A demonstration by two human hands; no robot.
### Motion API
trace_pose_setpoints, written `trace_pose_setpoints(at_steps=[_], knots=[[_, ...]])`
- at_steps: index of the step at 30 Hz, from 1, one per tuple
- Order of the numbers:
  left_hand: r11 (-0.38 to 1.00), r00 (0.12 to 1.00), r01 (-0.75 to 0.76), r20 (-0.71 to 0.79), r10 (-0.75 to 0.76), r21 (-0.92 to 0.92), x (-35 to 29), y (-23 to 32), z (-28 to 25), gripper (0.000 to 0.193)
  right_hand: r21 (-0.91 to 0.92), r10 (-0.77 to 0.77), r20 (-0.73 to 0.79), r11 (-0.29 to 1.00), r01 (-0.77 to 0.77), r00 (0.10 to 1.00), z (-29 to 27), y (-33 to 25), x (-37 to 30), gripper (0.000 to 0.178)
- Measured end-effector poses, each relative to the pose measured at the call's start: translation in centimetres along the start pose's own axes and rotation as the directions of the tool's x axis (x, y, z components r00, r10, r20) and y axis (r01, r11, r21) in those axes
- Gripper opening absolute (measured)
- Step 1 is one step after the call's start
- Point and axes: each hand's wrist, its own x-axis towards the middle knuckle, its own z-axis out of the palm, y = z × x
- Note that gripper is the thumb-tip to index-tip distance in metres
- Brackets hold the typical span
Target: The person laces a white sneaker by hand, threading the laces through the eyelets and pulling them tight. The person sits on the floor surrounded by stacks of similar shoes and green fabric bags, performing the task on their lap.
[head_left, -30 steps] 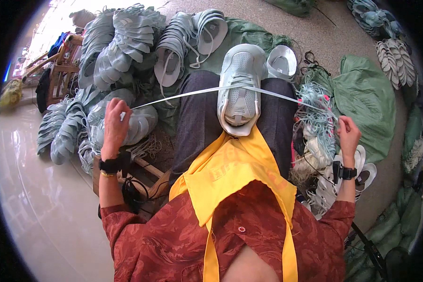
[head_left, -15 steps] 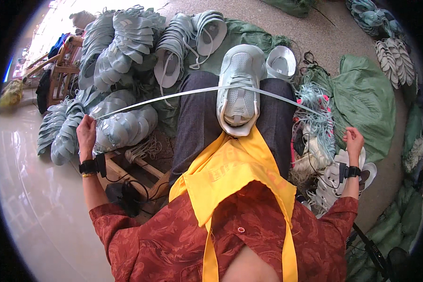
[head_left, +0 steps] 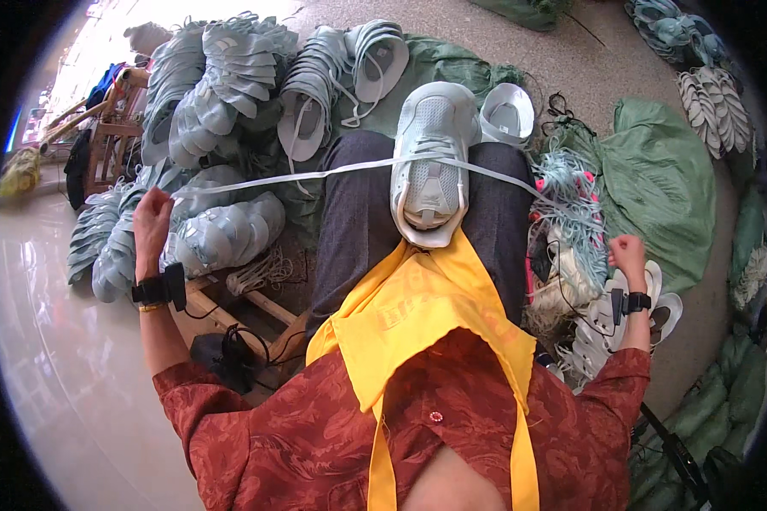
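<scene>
A pale grey-green sneaker (head_left: 432, 162) sits between my knees, its toe pointing away from me and its heel on my yellow apron. Across its upper part runs a flat, pale shoelace (head_left: 315, 175), stretching out to both sides. At the far left my left hand (head_left: 152, 223) is closed, pinching one end of the lace. My right hand (head_left: 627, 255), also closed, is at the other side by the lace's other end, which fades against a tangle of laces, so its very tip is hard to see.
Stacks of pale shoe uppers (head_left: 222, 85) lie front left. A bundle of light-blue laces (head_left: 567, 187) and a green sack (head_left: 656, 179) are on the right. A single upper (head_left: 508, 115) stands beyond my right knee. A wooden frame (head_left: 217, 311) and black cables lie beside my left leg.
My left hand has moved slightly away from me, and my right hand has come a little inward. The lace has gone from taut to slightly wavy. The sneaker stays in place.
</scene>
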Motion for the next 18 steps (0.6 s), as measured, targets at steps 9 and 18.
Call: trace_pose_setpoints(at_steps=[9,18], knots=[[0.958,0.925,-0.199,-0.361,0.115,-0.205,4.9,9.9,-2.9,0.006,0.856,-0.128,-0.211,0.455,0.246,0.969,-1.2,-16.9,-3.9,0.018],[0.749,0.757,0.281,0.619,0.212,-0.6,-4.2,22.6,9.9,0.012,0.545,-0.469,0.225,0.787,0.289,0.854,9.8,-29.4,-9.5,0.016]])
